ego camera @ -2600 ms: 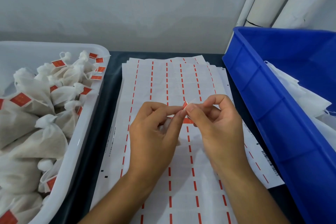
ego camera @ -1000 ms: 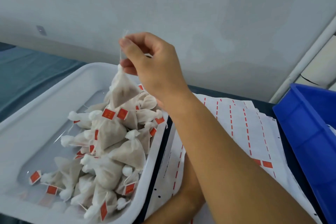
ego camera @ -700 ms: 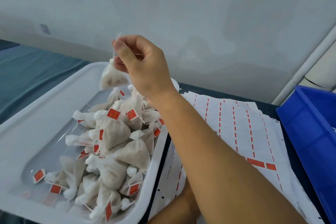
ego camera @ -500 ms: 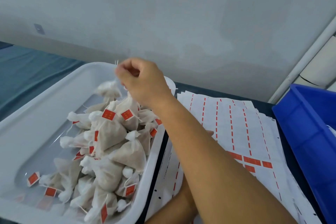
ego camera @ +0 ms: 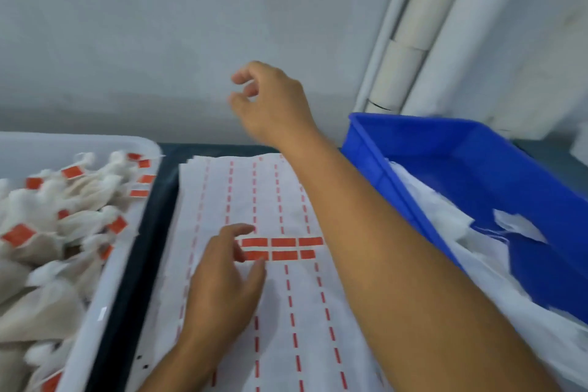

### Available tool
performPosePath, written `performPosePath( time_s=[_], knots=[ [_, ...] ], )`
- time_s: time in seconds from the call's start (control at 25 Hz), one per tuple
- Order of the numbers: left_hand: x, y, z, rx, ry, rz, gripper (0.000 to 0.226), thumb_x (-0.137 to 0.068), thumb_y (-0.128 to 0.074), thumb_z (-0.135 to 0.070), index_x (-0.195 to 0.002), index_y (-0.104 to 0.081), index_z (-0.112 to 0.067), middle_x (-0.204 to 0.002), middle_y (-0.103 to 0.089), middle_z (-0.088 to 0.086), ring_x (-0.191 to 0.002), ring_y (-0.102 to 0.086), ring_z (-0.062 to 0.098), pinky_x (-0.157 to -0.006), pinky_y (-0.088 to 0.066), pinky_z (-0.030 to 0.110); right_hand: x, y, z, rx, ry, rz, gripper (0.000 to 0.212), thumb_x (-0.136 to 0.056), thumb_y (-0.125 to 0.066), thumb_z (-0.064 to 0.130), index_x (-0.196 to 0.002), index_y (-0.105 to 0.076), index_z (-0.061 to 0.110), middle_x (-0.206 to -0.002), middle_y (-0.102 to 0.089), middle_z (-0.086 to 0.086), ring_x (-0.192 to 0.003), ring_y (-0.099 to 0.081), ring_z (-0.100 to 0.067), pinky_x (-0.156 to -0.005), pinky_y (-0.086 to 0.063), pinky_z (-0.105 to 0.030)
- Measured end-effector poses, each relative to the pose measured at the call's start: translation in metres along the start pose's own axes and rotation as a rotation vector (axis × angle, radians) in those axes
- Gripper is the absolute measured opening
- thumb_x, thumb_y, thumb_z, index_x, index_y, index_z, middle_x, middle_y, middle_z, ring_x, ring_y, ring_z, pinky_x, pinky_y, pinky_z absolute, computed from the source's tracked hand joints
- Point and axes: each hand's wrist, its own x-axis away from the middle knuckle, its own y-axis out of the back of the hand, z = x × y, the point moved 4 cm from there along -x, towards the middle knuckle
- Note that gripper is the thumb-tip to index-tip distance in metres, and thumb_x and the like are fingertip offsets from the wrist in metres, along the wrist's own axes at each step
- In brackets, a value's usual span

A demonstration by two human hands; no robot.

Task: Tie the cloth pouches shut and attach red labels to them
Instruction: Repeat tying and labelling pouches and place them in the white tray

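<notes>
A grey wall backs my dark table. My left hand (ego camera: 222,289) rests loose-fingered on the label sheet (ego camera: 286,312) mid-frame, touching the red labels (ego camera: 281,248). My right hand (ego camera: 273,102) hovers empty, fingers loosely curled. Tied pouches (ego camera: 57,232) fill the white tray (ego camera: 105,305) at left; a blue bin (ego camera: 477,175) sits at right.

Hands: two, left hand (ego camera: 222,289) and right hand (ego camera: 270,102).
Trays: one white tray (ego camera: 105,296), left of label sheets (ego camera: 286,312).
Bins: one blue bin (ego camera: 477,169), right of label sheets.
Whole red labels (ego camera: 283,242) on top sheet: five or six, two rows; left end hidden by hand.
Tied pouches (ego camera: 47,312) in white tray: many, blurred, uncountable.
Label sheets: stack, count unclear.
</notes>
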Motion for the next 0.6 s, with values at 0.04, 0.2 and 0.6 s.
performPosePath(
  time_s=[0.04,0.2,0.6],
  knots=[
    [0.027,0.004,0.029,-0.09,0.024,-0.024,0.056,-0.087,-0.079,-0.034,-0.119,-0.039,-0.056,-0.096,-0.051,-0.026,-0.079,-0.061,0.003,-0.058,-0.049,0.016,-0.004,0.019,-0.021,0.056,-0.062,-0.024,0.028,-0.095,-0.063,0.026,-0.122,-0.068,0.023,-0.119,-0.069,0.003,-0.11,-0.063,-0.017,-0.087,-0.043,-0.022],
    [0.034,-0.011,0.022,-0.084,-0.026,-0.022,0.057,-0.085,-0.081,-0.032,-0.123,-0.042,-0.049,-0.094,-0.054,-0.018,-0.07,-0.061,0.01,-0.049,-0.044,0.016,-0.007,0.091,-0.111,0.319,-0.325,-0.044,0.028,-0.094,-0.057,0.016,-0.12,-0.069,0.017,-0.123,-0.069,-0.001,-0.112,-0.063,-0.023,-0.093,-0.053,-0.03],
    [0.027,-0.012,0.03,-0.043,-0.033,0.027,0.054,-0.082,-0.082,-0.025,-0.121,-0.046,-0.037,-0.089,-0.057,-0.01,-0.068,-0.062,0.019,-0.052,-0.049,0.025,0.057,0.158,-0.24,0.631,-0.743,0.354,0.024,-0.09,-0.074,0.033,-0.097,-0.069,0.011,-0.091,-0.069,-0.008,-0.074,-0.065,-0.024,-0.067,-0.054,-0.031]
  ],
)
